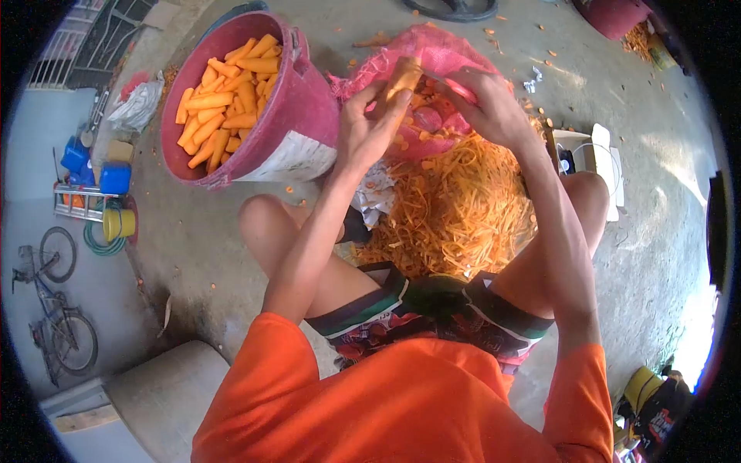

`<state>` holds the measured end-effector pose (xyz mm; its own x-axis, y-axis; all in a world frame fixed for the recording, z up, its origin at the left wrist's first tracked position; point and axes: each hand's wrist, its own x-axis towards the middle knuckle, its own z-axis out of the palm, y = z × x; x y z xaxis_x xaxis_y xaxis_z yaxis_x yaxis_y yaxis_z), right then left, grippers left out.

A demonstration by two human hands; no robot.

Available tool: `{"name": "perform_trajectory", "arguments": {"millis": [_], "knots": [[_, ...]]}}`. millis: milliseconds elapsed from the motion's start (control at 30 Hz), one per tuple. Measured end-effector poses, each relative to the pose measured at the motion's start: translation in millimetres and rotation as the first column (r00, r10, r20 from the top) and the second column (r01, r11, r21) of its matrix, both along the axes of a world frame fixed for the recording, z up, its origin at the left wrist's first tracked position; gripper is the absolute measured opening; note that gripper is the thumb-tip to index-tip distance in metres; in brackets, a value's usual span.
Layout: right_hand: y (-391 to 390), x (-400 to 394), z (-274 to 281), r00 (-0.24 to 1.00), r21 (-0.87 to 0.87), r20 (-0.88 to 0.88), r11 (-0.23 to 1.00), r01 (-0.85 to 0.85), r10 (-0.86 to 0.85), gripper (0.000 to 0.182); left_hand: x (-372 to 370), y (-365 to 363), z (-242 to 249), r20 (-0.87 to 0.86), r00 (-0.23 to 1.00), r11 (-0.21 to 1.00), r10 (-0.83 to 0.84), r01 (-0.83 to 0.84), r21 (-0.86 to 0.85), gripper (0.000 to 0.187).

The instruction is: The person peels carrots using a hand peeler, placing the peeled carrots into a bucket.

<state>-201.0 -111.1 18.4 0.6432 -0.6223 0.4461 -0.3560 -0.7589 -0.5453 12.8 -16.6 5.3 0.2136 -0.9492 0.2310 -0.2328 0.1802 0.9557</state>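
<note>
Carrot [404, 75] clenched in left hand [369, 127], right hand [486, 104] grip unclear, bucket [301, 108] label unreadable

The left hand [370, 127] covers the lower end of the carrot [404, 76]. At one o'clock, the right hand [490, 104] hides whatever tool it grips. The pink mesh sack [440, 50] conceals its contents. At seven o'clock, the bicycle [58, 309] blurs at the lens edge.

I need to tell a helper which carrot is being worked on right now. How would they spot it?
Find the pink mesh sack above the peel heap. The carrot stands before it, gripped by the left hand, unlike those lying in the bucket.
</note>
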Motion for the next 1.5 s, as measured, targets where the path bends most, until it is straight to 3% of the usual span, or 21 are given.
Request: {"name": "perform_trajectory", "arguments": {"millis": [133,233,367,433,500,533,600,667,733,800,867,933,967,1067,1167,1267,1333,1400,1500], "knots": [[-3,7,-4,0.997,-0.02,0.047,0.998,-0.064,0.065,0.026,-3,-1,-3,0.181,0.98,0.987,0.088,-0.062,-0.149,0.032],[-4,8,-4,0.997,0.01,0.023,0.997,-0.08,0.08,0.026,2,4,1,0.27,0.963,0.999,0.025,-0.018,-0.028,0.035],[1,8,-2,0.998,-0.024,0.018,0.998,-0.059,0.06,0.027,8,1,0,0.271,0.963,0.997,0.007,0.016,-0.082,0.034],[-8,7,-11,0.998,-0.041,0.047,0.998,-0.047,0.049,0.024,11,1,2,0.288,0.957,0.978,0.012,0.049,-0.204,0.03],[-40,-3,-41,0.961,0.138,-0.236,0.975,0.176,-0.141,0.025,13,7,8,0.291,0.956,0.953,-0.045,0.128,-0.274,0.029],[-45,-11,-41,0.962,0.137,-0.229,0.973,0.184,-0.149,0.025,16,7,12,0.299,0.948,0.915,-0.109,0.213,-0.341,0.029],[-50,-22,-28,0.96,0.091,-0.224,0.978,0.19,-0.166,0.033,23,12,4,0.248,0.95,0.936,-0.191,0.253,-0.245,0.034],[-34,-23,-7,0.948,0.086,-0.253,0.971,0.221,-0.194,0.034,12,19,9,-0.296,0.931,0.977,-0.214,0.209,-0.049,0.039],[-22,-22,-1,0.971,0.114,-0.158,0.974,0.198,-0.179,0.034,9,16,15,-0.355,0.907,0.972,-0.228,0.232,-0.033,0.048],[-12,-18,0,0.975,0.108,-0.159,0.979,0.172,-0.154,0.026,6,14,15,-0.71,0.653,0.935,-0.264,0.355,-0.022,0.053],[3,-9,7,0.996,-0.061,-0.038,0.995,0.081,-0.084,0.026,2,16,18,-0.657,0.706,0.927,-0.266,0.375,0.028,0.051],[13,0,11,0.988,-0.059,-0.107,0.993,0.106,-0.112,0.025,-6,18,18,-0.291,0.918,0.949,-0.268,0.303,0.082,0.042],[17,4,12,0.989,-0.076,-0.11,0.993,0.091,-0.1,0.027,-8,20,17,-0.242,0.937,0.955,-0.252,0.281,0.094,0.035],[22,9,13,0.978,-0.069,-0.179,0.993,0.099,-0.11,0.035,-10,21,20,-0.187,0.954,0.95,-0.236,0.266,0.162,0.036],[17,14,5,0.982,-0.093,-0.129,0.987,0.128,-0.14,0.031,-10,23,24,-0.139,0.963,0.95,-0.229,0.253,0.182,0.037],[-4,9,-5,0.958,-0.016,-0.226,0.984,0.176,-0.175,0.026,-1,22,25,-0.11,0.958,0.924,-0.266,0.286,0.255,0.041],[-22,0,-9,0.881,0.13,-0.326,0.907,0.401,-0.343,0.022,1,27,30,-0.112,0.954,0.925,-0.277,0.297,0.239,0.045],[-34,-9,-13,0.848,0.029,-0.348,0.9,0.435,-0.399,0.025,4,28,32,-0.117,0.95,0.923,-0.29,0.31,0.228,0.048],[-8,-15,33,0.988,0.34,0.052,0.933,0.119,-0.145,0.032,8,24,14,-0.518,0.854,0.927,-0.049,0.232,0.294,0.05]]}}
